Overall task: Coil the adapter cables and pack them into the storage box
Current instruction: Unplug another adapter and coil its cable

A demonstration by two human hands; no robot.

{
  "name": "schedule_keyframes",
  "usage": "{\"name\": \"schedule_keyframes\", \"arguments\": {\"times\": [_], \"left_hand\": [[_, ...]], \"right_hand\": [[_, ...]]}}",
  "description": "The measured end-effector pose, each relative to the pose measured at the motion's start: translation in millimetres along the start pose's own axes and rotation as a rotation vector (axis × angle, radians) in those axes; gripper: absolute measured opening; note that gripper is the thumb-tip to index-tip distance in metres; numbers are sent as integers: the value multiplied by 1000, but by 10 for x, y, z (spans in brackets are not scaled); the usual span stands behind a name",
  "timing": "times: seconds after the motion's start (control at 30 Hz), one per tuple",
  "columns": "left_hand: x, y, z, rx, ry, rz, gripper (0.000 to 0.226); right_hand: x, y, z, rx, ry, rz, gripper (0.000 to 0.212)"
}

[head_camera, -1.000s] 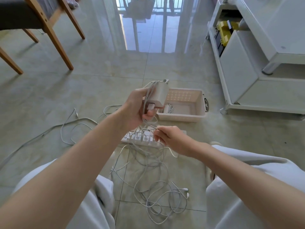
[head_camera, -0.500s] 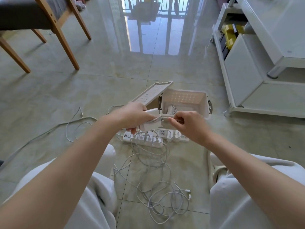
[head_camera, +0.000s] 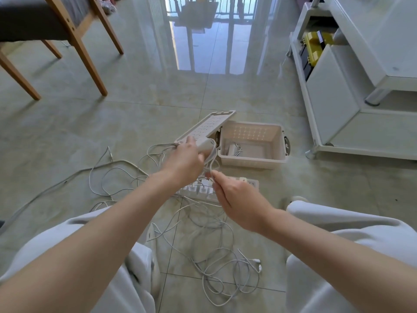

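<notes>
The floor (head_camera: 158, 91) is laid with large glossy tiles of pale greenish beige, crossed by thin dark grout lines. Along its far edge, bright daylight lies in a sharp reflection (head_camera: 203, 41) of tall window panes and a railing. At the far-left corner stands a wooden chair (head_camera: 86, 64) with slanting legs and a grey seat cushion (head_camera: 27, 21). Along the right edge runs a low white cabinet (head_camera: 331, 91) on short feet; a yellow case (head_camera: 316, 45) sits in its open shelf.
</notes>
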State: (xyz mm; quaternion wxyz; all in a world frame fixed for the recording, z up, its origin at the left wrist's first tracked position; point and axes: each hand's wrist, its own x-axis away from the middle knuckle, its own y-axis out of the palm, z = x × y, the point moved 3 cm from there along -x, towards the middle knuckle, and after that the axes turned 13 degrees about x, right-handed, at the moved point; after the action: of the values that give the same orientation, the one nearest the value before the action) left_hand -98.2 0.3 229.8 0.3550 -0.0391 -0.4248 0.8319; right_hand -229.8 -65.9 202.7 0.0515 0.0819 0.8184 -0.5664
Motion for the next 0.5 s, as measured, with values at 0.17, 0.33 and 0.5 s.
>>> {"name": "schedule_keyframes", "arguments": {"times": [0.17,0.33,0.5], "left_hand": [[-16,69,26,654,-137,-63,29],[52,72,193,1356,-390,-212,37],[130,-46,346,1591,-451,-331,42]], "right_hand": [[-27,-60,-68,-80,23,-93,38],[16,-69,-194,-94,-46,-270,17],[-23,-33,-109,-68,-14,-374,18]]}}
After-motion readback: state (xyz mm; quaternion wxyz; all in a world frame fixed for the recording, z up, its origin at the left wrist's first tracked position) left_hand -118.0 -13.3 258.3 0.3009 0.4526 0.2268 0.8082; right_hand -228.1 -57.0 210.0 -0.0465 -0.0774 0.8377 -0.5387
